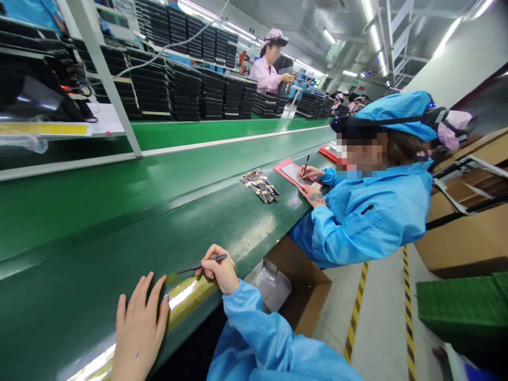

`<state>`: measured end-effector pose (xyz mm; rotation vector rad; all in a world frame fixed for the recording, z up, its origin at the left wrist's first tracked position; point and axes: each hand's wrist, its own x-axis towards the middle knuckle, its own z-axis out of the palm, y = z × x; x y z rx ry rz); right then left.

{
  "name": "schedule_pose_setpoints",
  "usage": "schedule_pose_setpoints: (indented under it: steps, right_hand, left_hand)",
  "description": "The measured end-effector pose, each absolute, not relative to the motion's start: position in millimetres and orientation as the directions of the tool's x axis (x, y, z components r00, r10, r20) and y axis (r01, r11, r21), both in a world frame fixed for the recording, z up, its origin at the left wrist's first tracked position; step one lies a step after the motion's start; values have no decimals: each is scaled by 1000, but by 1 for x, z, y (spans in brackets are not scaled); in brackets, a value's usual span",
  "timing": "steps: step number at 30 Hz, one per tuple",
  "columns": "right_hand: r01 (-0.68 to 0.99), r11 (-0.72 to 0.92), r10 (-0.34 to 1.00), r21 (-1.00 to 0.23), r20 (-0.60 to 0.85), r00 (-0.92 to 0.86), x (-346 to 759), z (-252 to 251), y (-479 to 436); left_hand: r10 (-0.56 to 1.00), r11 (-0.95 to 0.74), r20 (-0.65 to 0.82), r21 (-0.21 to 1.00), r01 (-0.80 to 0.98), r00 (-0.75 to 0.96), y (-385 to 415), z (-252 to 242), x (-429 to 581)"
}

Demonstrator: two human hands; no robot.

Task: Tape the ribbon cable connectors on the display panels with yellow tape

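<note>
My right hand (220, 269) is closed around a pair of dark tweezers (216, 259), or a similar slim pointed tool. Its thin tip points left, low over a glossy yellow transparent sheet (188, 301) along the near edge of the green work surface (79, 254). My left hand (139, 323) lies palm down with fingers stretched out, its thumb beside the sheet. More of the shiny yellow material shows beneath and left of that wrist. Nothing is visible in the left hand.
A pile of dark flat strips (261, 185) lies ahead. A co-worker in blue (369, 211) on the right holds a pen-like tool over a red-framed panel (291, 172). An open cardboard box (313, 296) stands below the edge. Black stacks (182, 90) line the far side.
</note>
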<state>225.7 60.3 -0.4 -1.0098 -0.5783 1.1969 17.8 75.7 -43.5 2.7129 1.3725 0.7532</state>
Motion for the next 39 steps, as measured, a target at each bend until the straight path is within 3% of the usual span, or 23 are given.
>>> schedule_pose_setpoints:
  steps: [11, 25, 39]
  right_hand:
    - [-487, 24, 945, -873, -138, 295, 225, -4, 61]
    - [-466, 25, 943, -884, -134, 303, 227, -2, 60]
    - [-390, -6, 938, -921, -140, 316, 230, 16, 61]
  left_hand:
    - [781, -605, 388, 270, 749, 490, 75, -47, 15]
    - [763, -619, 417, 249, 745, 494, 72, -29, 23]
    - [847, -525, 292, 317, 790, 445, 69, -10, 30]
